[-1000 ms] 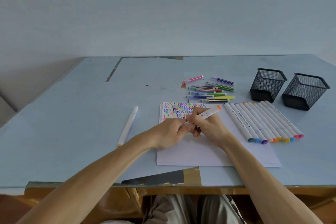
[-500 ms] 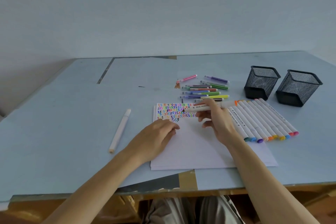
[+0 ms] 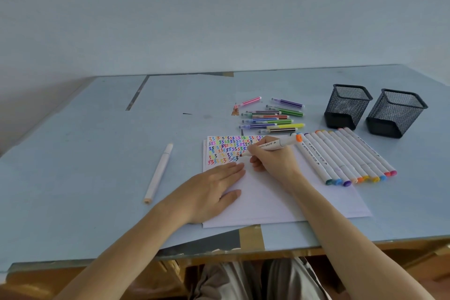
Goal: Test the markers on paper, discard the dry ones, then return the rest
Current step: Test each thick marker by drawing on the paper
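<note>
Marker (image 3: 270,146), orange end cap, pinched in right hand (image 3: 272,161), tip on paper (image 3: 280,197) at the newest scribble row. Left hand (image 3: 214,190) flat, pressing sheet. Right of grip: tested white markers (image 3: 341,156); beyond: slim pens (image 3: 272,117). Mesh cups (image 3: 348,105) not yet refilled.

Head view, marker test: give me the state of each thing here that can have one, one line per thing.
left hand: open, flat on the paper.
right hand: grips the orange-capped marker.
orange-capped marker: writing end uncapped, tip on the paper.
paper: flat, scribbles fill its top left corner.
row of white markers: capped, side by side.
thin coloured markers: lying loose.
lone white marker: lying apart, left.
two mesh pen holders: upright; contents hidden.
</note>
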